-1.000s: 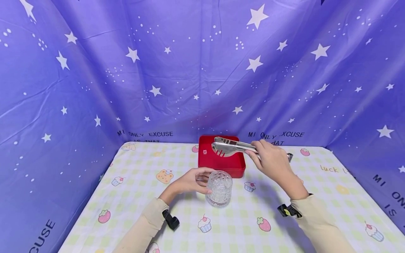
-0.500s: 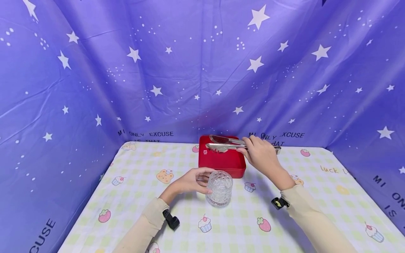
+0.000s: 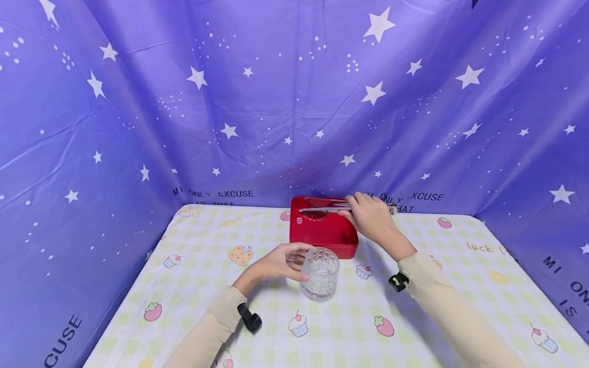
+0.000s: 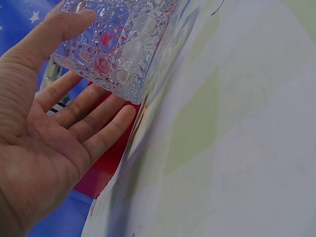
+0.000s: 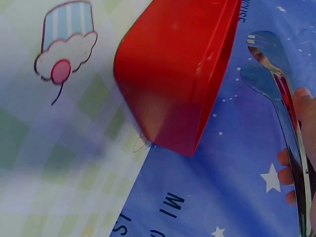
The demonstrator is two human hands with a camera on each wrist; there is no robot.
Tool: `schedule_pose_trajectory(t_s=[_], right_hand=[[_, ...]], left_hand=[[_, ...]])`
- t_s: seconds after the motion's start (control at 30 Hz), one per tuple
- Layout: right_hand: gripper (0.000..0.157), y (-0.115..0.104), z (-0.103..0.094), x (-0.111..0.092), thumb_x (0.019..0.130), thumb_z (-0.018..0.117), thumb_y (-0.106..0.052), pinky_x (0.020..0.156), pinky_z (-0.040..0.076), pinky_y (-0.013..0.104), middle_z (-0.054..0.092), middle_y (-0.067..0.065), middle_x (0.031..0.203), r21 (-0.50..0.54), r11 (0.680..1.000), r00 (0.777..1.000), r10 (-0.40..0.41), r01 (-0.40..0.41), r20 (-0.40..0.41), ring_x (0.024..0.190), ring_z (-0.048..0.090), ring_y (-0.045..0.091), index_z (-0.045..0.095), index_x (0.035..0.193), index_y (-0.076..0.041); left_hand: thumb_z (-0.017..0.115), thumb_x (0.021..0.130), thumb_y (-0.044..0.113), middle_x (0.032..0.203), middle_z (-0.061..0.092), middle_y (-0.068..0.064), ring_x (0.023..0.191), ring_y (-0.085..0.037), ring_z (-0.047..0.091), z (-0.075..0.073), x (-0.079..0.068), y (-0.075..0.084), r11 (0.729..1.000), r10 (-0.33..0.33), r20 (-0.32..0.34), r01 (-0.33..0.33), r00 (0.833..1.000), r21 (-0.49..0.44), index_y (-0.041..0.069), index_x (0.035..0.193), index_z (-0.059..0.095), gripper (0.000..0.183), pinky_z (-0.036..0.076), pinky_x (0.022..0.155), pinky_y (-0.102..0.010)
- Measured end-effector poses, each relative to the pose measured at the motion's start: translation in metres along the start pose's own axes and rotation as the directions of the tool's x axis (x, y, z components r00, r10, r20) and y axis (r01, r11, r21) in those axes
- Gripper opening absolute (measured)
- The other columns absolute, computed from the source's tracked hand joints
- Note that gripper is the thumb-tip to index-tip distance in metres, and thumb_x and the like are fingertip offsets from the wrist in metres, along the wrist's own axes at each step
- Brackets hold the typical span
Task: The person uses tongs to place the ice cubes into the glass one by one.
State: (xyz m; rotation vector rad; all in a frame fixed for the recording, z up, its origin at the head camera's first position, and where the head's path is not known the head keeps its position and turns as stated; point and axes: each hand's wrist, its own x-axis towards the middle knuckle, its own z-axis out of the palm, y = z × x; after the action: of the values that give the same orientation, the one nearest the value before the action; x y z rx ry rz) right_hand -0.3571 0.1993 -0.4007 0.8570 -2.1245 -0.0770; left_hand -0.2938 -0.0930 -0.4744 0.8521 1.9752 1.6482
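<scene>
In the head view my left hand (image 3: 279, 262) holds a clear cut-glass tumbler (image 3: 322, 276) from its left side. The glass stands upright on the cloth. The left wrist view has the thumb against its near side and the fingers spread along the other. My right hand (image 3: 375, 220) grips metal serving tongs (image 5: 289, 116), their tips pointing left over the red box (image 3: 324, 237). One tong end is slotted like a fork, the other a plain spoon. The tips stand apart in the right wrist view, with nothing visible between them.
The box stands at the far edge of the table, beyond the tumbler. A checked cloth (image 3: 340, 332) with printed strawberries and cupcakes covers the tabletop. Purple starry curtains (image 3: 276, 102) hang behind and on both sides.
My right hand has moved left and slightly away from me, carrying the tongs lower over the red box and turning them edge-on. The left hand and tumbler stay where they were.
</scene>
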Motion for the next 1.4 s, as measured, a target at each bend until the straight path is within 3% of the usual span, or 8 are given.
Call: schedule_pose_trajectory(t_s=[0.23,0.57,0.97,1.4], right_hand=[[0.04,0.005,0.013,0.005,0.091,0.075,-0.037,0.052,0.049,0.038,0.062,0.013,0.078,-0.013,1.0,0.999,-0.027,0.028,0.046,0.065,0.061,0.03,0.066,0.098,0.001],[0.037,0.001,0.024,0.02,0.093,0.074,-0.038,0.054,0.052,0.039,0.059,0.011,0.076,-0.009,0.999,0.973,-0.031,0.034,0.228,0.066,0.06,0.029,0.064,0.092,-0.002],[0.035,-0.005,0.033,0.034,0.091,0.076,-0.038,0.059,0.054,0.039,0.062,0.01,0.081,-0.016,0.999,0.957,-0.044,0.051,0.287,0.074,0.065,0.029,0.067,0.093,-0.005],[0.033,-0.012,0.034,0.037,0.089,0.078,-0.039,0.059,0.056,0.038,0.069,0.008,0.085,-0.045,0.996,0.952,-0.066,0.083,0.299,0.078,0.069,0.028,0.069,0.092,-0.008]], left_hand=[[0.081,0.083,0.002,0.137,0.06,-0.02,0.119,-0.024,0.063,0.0,0.001,-0.001,1.0,0.016,0.001,-0.016,1.0,0.026,0.005,0.145,0.053,0.068,0.058,0.099,-0.035],[0.081,0.083,0.002,0.138,0.06,-0.018,0.119,-0.02,0.063,-0.001,0.0,-0.001,1.0,0.003,0.002,-0.003,1.0,0.016,0.008,0.145,0.054,0.068,0.058,0.099,-0.033],[0.081,0.082,0.001,0.139,0.06,-0.016,0.118,-0.017,0.062,0.0,0.0,-0.001,1.0,-0.009,-0.003,0.009,1.0,0.0,0.009,0.146,0.054,0.069,0.058,0.099,-0.031],[0.08,0.083,0.001,0.139,0.059,-0.024,0.122,-0.031,0.062,0.0,-0.001,0.001,1.0,0.015,0.006,-0.015,1.0,-0.005,0.003,0.146,0.052,0.069,0.058,0.1,-0.036]])
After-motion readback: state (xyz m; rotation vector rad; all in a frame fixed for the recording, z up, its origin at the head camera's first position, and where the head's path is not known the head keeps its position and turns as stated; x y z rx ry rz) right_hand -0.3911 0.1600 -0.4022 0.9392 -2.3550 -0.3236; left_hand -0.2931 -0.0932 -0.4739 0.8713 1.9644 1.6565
